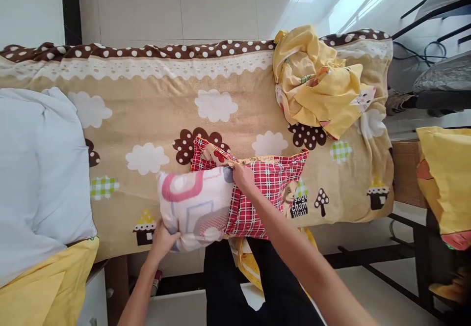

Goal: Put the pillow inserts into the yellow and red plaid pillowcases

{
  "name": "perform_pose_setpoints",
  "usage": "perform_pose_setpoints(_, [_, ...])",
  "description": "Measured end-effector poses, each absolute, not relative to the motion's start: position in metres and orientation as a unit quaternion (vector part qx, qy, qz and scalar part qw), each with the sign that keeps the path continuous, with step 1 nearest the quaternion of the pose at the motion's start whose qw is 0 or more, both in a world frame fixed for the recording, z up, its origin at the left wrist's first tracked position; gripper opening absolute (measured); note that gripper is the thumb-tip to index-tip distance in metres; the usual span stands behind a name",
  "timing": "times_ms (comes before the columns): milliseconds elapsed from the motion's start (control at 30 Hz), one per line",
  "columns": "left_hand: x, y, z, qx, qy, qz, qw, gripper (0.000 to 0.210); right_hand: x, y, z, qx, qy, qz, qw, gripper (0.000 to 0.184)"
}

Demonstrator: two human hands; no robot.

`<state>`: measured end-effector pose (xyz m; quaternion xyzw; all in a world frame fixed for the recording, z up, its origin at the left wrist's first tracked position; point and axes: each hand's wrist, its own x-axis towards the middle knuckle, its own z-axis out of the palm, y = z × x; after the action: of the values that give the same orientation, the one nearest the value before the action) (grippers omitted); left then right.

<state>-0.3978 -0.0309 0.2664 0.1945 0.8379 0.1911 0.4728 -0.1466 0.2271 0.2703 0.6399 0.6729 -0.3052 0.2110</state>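
A white pillow (pixel 195 203) with pink and grey-blue shapes lies near the front edge of the bed, its right part inside a red plaid pillowcase (pixel 272 178). My left hand (pixel 164 240) grips the pillow's lower left corner, fingers closed on the fabric. Higher up and to the right, my right hand (pixel 243 176) pinches the pillowcase at its opening edge, where the pillow goes in. Part of the case's opening flap spreads out above the pillow. How far the pillow reaches inside the case is hidden.
Beneath lies a tan blanket (pixel 136 105) with clouds and a brown dotted border. A crumpled yellow cloth (pixel 312 85) sits at the back right. White bedding (pixel 44 169) and yellow fabric (pixel 40 286) are at the left. Another yellow cloth (pixel 445 178) hangs at the right.
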Motion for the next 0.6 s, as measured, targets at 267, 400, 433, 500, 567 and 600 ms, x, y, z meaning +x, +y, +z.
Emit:
perform_pose_setpoints(267, [-0.382,0.129,0.269,0.549,0.710,0.194,0.395,0.065,-0.147,0.239,0.265,0.582,0.711,-0.339,0.202,0.030])
perform_pose_setpoints(400, [-0.321,0.170,0.247,0.582,0.650,0.068,0.483,0.060,-0.150,0.237,0.266,0.590,0.712,-0.325,0.196,0.033])
perform_pose_setpoints(433, [-0.311,0.171,0.243,0.586,0.640,0.060,0.492,0.051,-0.153,0.237,0.265,0.595,0.710,-0.323,0.195,0.034])
perform_pose_setpoints(500, [-0.299,0.164,0.239,0.595,0.625,0.068,0.502,0.033,-0.162,0.237,0.262,0.602,0.703,-0.326,0.193,0.036])
perform_pose_setpoints(567, [-0.296,0.152,0.239,0.602,0.613,0.078,0.506,0.027,-0.174,0.235,0.262,0.602,0.697,-0.338,0.194,0.036])
perform_pose_setpoints(600, [-0.297,0.147,0.240,0.602,0.612,0.085,0.506,0.025,-0.181,0.233,0.264,0.600,0.695,-0.345,0.196,0.036])
